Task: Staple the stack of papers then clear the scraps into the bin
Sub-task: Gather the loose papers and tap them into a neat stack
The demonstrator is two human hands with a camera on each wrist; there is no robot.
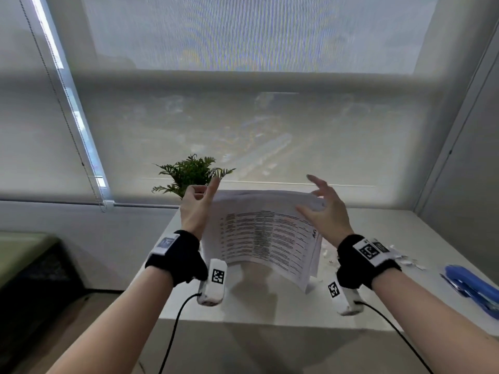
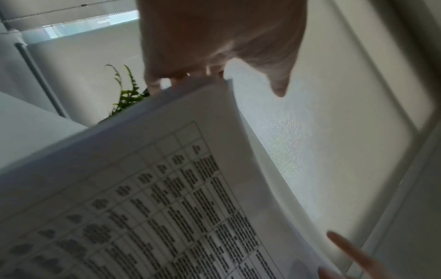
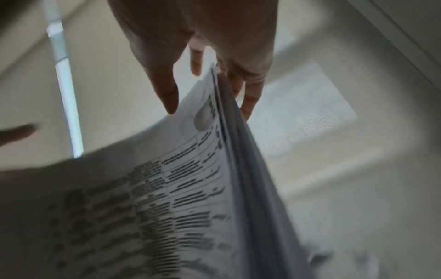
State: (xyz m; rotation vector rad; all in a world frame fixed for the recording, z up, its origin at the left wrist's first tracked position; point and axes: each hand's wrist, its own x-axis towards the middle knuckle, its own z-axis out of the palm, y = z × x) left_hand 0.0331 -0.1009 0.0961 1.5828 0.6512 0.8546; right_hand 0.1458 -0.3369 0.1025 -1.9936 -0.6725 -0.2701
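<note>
Steadying the white printed paper stack (image 1: 259,233) above the counter, I'm curling my left hand (image 1: 195,209) grip round its 9 o'clock edge, right hand (image 1: 326,214) spread at 3; the blue plastic stapler (image 1: 471,288) is lying at 4 o'clock, nearer my right.

Landmark: stack of papers (image 1: 264,233), held up above the surface (image 1: 270,303), clear of it.
- Left hand (image 1: 195,209) at the stack's left edge, fingers (image 2: 152,85) behind its upper corner.
- Right hand (image 1: 328,211) at the stack's right edge, thumb before the sheets, fingers (image 3: 250,98) behind them.
- Plant (image 1: 189,174) behind the stack, towards its left.
- Window blind (image 1: 243,125) farther behind the stack.
- Scraps (image 1: 405,259) on the surface, right of the stack.
- Stapler (image 1: 471,288) on the surface, farther right of the stack.
- Boxy object (image 1: 35,265) well left of the stack, off the surface and lower; cannot tell what it is.
</note>
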